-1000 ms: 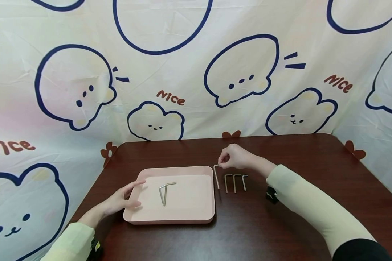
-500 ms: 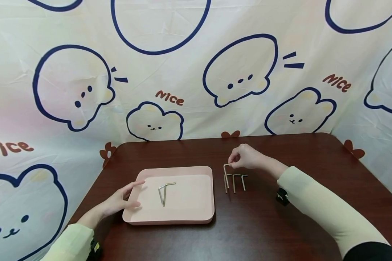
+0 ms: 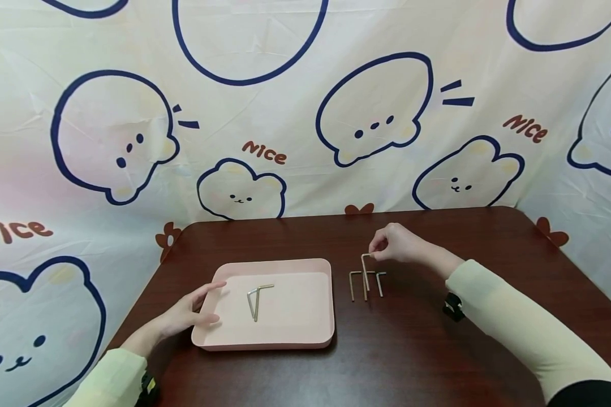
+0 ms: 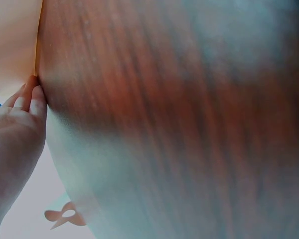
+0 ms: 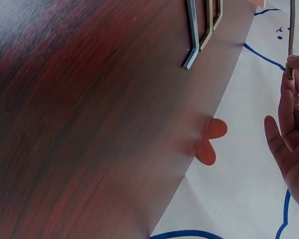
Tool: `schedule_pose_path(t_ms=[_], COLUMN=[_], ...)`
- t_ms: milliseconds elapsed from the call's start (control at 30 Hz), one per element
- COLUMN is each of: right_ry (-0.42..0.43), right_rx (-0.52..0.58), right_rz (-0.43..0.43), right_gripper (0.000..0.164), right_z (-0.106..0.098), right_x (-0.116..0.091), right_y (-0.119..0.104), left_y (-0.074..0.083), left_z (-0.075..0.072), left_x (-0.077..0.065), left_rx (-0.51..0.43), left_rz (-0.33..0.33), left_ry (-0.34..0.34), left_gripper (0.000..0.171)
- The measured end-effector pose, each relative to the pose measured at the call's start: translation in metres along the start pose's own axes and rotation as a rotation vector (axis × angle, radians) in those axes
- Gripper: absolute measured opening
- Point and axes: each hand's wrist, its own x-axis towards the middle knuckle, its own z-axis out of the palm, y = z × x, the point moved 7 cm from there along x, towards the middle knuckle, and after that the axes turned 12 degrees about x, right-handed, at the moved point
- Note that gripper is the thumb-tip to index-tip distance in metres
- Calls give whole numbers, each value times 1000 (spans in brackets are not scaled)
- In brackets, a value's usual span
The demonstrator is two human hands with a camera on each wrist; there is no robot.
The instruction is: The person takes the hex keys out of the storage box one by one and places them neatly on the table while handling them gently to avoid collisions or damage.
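My right hand (image 3: 394, 243) pinches an Allen key (image 3: 364, 265) by its short arm, and the long arm hangs down above the table. In the head view the held key overlaps the middle one of three Allen keys lying in a row; the left (image 3: 352, 287) and right (image 3: 380, 286) ones show beside it. The same row appears at the top of the right wrist view, nearest key (image 5: 193, 30). My left hand (image 3: 190, 308) holds the left rim of a pink tray (image 3: 305, 338), thumb and index finger over the edge. Two Allen keys (image 3: 257, 305) touch inside the tray.
The dark brown wooden table (image 3: 387, 362) reaches back to a cartoon-printed cloth (image 3: 305, 113) hanging behind it and at both sides. The tray stands close to the left of the key row.
My right hand has moved right, away from the tray's right edge, carrying the Allen key over the row. My left hand, the tray and the lying keys stay put.
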Motion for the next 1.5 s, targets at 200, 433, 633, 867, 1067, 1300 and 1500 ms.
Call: schedule_pose_path(t_ms=[200, 433, 633, 867, 1067, 1300, 1500], right_ry=[31, 47, 48, 64, 60, 52, 35], right_rx=[-9, -20, -15, -17, -5, 3, 5], right_rz=[-14, 11, 70, 93, 108, 125, 111], right_gripper=[7, 7, 5, 5, 4, 4, 7], right_z=[-10, -18, -22, -27, -28, -24, -18], right_x=[-7, -16, -26, -34, -39, -42, -44], right_y=[5, 16, 26, 36, 45, 54, 61], left_y=[0, 0, -1, -1, -1, 0, 0], left_z=[0, 0, 1, 1, 1, 1, 0], left_x=[0, 0, 0, 1, 1, 1, 0], left_rx=[3, -2, -12, -22, -24, -14, -18], left_rz=[1, 0, -11, -15, -16, -9, -11], left_ry=[4, 2, -7, -10, -7, 3, 0], left_gripper=[76, 76, 77, 77, 77, 76, 77])
